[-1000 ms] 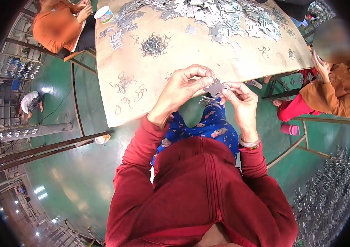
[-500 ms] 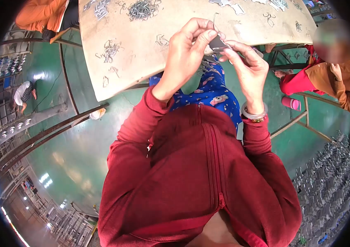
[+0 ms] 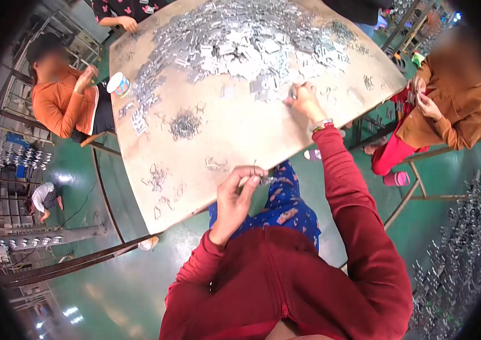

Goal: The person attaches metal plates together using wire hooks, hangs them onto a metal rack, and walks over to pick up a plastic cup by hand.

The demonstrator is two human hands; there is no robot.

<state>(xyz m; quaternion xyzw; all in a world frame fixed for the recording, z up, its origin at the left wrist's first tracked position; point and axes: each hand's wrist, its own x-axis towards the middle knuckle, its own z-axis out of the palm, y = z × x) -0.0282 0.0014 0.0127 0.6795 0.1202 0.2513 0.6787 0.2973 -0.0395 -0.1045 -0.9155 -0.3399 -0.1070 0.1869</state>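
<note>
My left hand (image 3: 233, 201) is closed in a pinch near the front edge of the table, above my lap. A thin bent metal wire (image 3: 255, 166) sticks up from its fingertips, and small shiny metal shows beside it. My right hand (image 3: 305, 103) is stretched out over the tabletop, at the near edge of a large pile of flat grey metal pieces (image 3: 246, 48). Its fingers are curled down and pressed together; what lies between them is hidden. Small bent wires (image 3: 328, 90) lie just right of this hand.
Loose bent wires (image 3: 185, 124) sit in a heap on the table (image 3: 223, 127), with smaller groups (image 3: 156, 177) nearer me. A paper cup (image 3: 118, 85) stands at the left edge. People in orange (image 3: 59, 105) and brown (image 3: 447, 122) sit at either side; another person's hand (image 3: 128, 24) rests at the far left.
My hands have parted: the right has moved forward to the pile, away from the flat grey piece held between both. The left has lowered, still pinching metal. The view has tilted up.
</note>
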